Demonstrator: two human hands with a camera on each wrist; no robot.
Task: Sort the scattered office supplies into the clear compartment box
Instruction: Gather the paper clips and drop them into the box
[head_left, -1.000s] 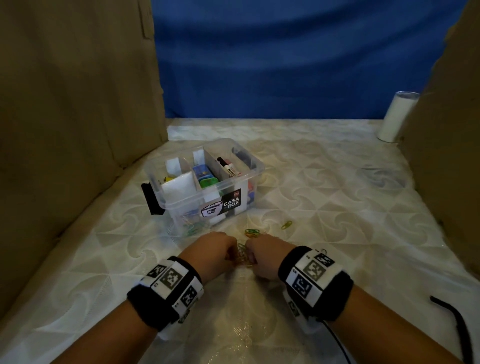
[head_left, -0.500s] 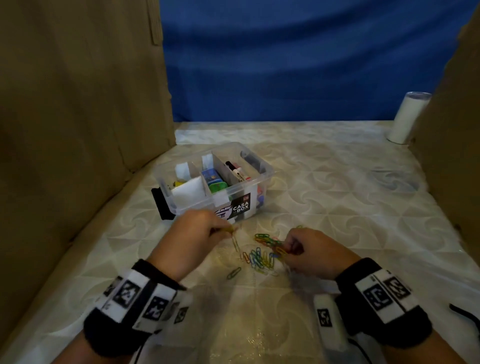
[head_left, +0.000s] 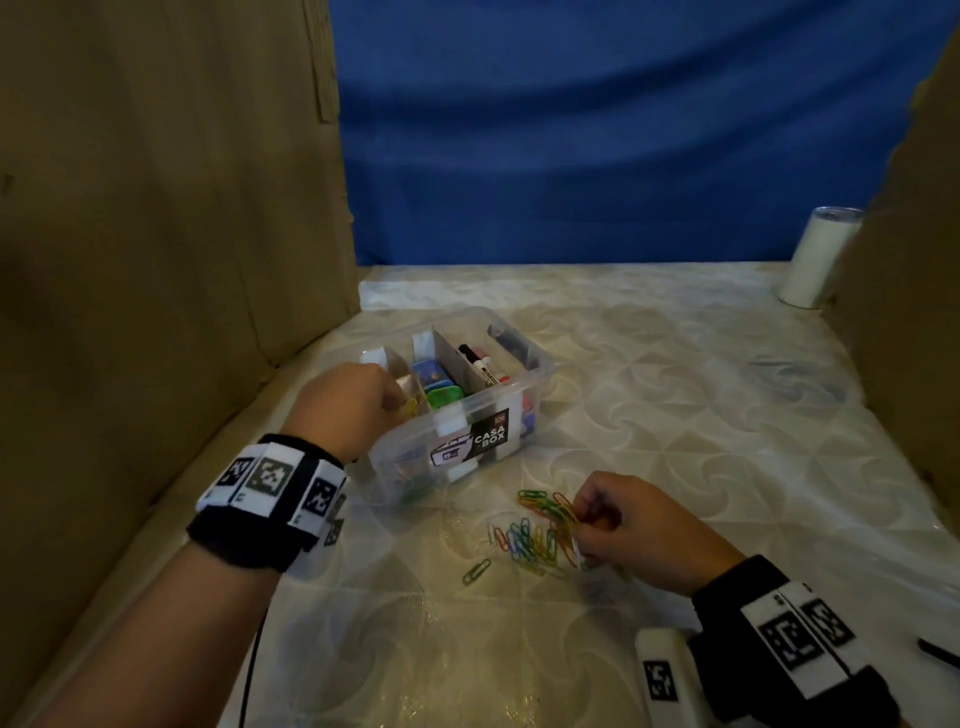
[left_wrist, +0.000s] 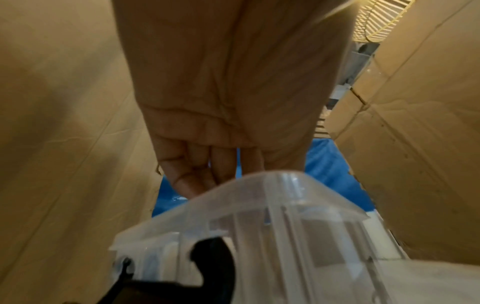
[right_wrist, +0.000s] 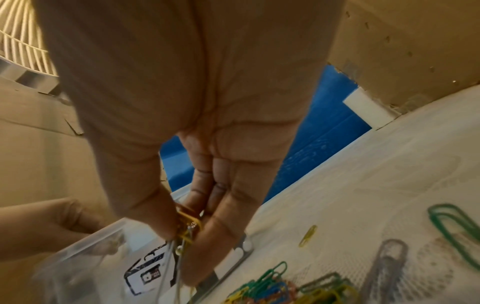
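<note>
While the left hand (head_left: 349, 402) hovers over the box's (head_left: 537, 387) left compartment at frame centre, its fingers curled in a pinch on a yellow clip (head_left: 411, 407), the right hand (head_left: 641, 530) at lower right has its grip closed on a few clips (right_wrist: 187, 223) pulled from the pile (head_left: 530, 540). That pile of coloured paper clips lies on the patterned counter (head_left: 675, 415) just in front of the box, with one grey clip (head_left: 477, 571) apart at its lower left. Markers (head_left: 480, 364) fill the box's right compartment; green and blue items sit in the middle one. Cardboard walls (head_left: 156, 234) flank the scene, a blue cloth (head_left: 597, 130) hangs behind, and a white tumbler (head_left: 821, 257) stands at upper right.
</note>
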